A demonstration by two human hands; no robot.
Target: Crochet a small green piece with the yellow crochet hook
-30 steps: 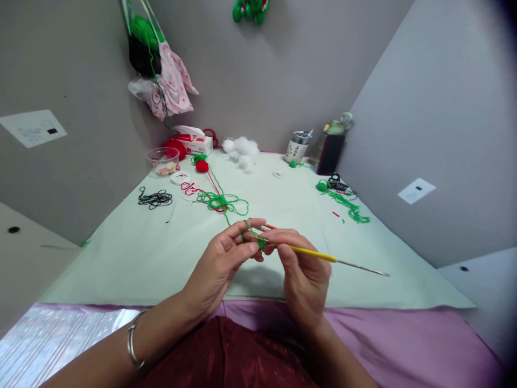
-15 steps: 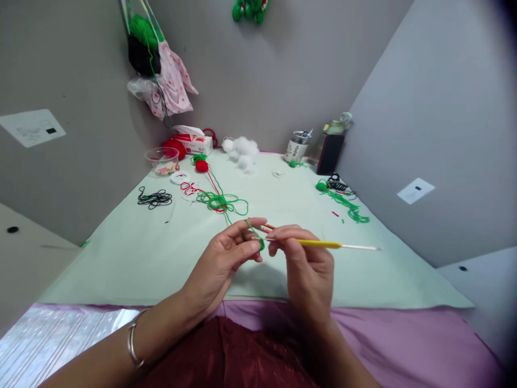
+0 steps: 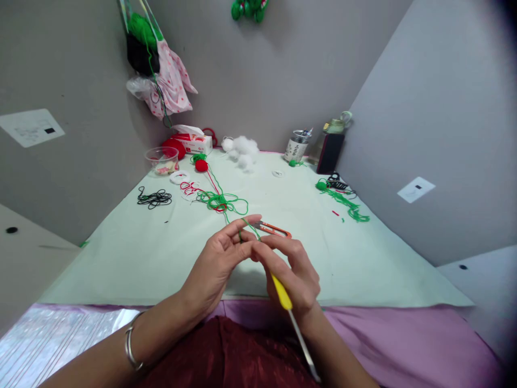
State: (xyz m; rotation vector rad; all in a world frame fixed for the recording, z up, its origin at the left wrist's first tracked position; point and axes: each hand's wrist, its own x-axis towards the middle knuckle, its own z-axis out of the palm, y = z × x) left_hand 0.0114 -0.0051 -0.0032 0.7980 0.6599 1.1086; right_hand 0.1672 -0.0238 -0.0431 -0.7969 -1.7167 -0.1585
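Green yarn (image 3: 251, 228) runs over the raised index finger of my left hand (image 3: 218, 258), whose thumb and other fingers are closed on the yarn work. My right hand (image 3: 291, 269) meets its fingertips and holds a crochet hook with a yellow handle (image 3: 281, 292), its metal end pointing down toward my lap. Fingers hide the small green crocheted piece. Orange thread snips (image 3: 277, 230) lie on the table just behind my hands. From a loose green tangle (image 3: 224, 202) a strand leads to my left hand.
Black cord (image 3: 154, 198), a red yarn ball (image 3: 201, 165), a plastic tub (image 3: 162, 160) and a tissue box (image 3: 196, 143) stand or lie at left. White stuffing (image 3: 244, 151) is at the back. A can (image 3: 298, 146), a phone (image 3: 330, 153) and green strands (image 3: 349, 206) are at right.
My right hand has turned and moved slightly left, swinging the hook from level to steeply downward. The fingers now cover the green piece, and the orange snips show more fully.
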